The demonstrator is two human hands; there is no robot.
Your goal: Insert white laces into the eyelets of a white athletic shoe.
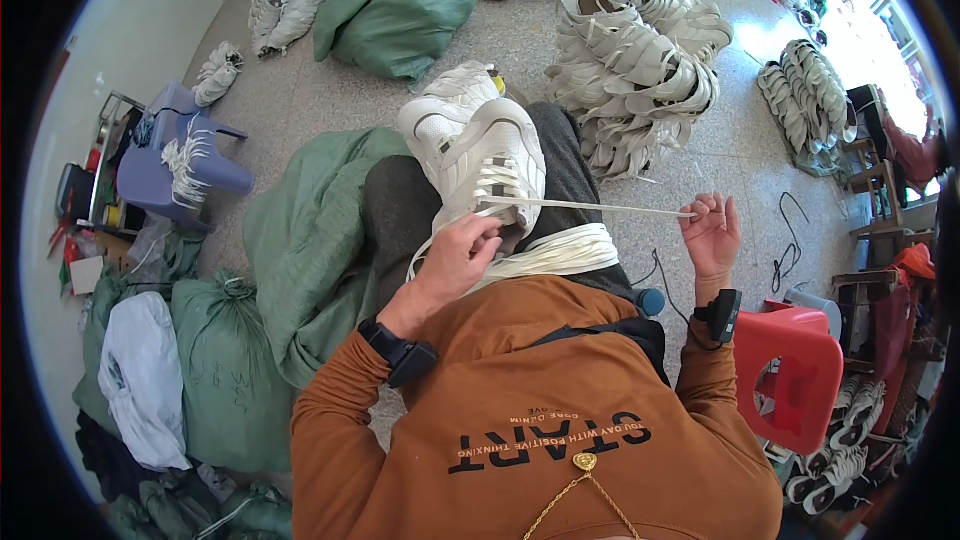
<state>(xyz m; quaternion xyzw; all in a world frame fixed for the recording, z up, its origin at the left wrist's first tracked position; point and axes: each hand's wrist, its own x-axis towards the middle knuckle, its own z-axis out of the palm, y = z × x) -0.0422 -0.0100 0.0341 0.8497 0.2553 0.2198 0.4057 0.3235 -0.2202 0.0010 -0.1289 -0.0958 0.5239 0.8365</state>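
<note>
A white sneaker (495,162) rests on my lap with its toe pointing away from me, and a second white sneaker (432,130) lies beside it on the left. White lace crosses the near sneaker's eyelets. From there a taut white shoelace (600,206) runs out to the right, its far end pinched by my right hand (710,230). My left hand (462,258) is closed at the near sneaker's collar; exactly what its fingertips grip is partly hidden. Below the sneaker, a bundle of white laces (565,252) lies across my lap.
Stacked white sneakers (635,70) stand ahead on the speckled floor. Green sacks (395,20) lie ahead and at left. A purple stool (185,165) holding laces is on the left, a red plastic stool (790,375) on the right. Other people sit at the far edges.
</note>
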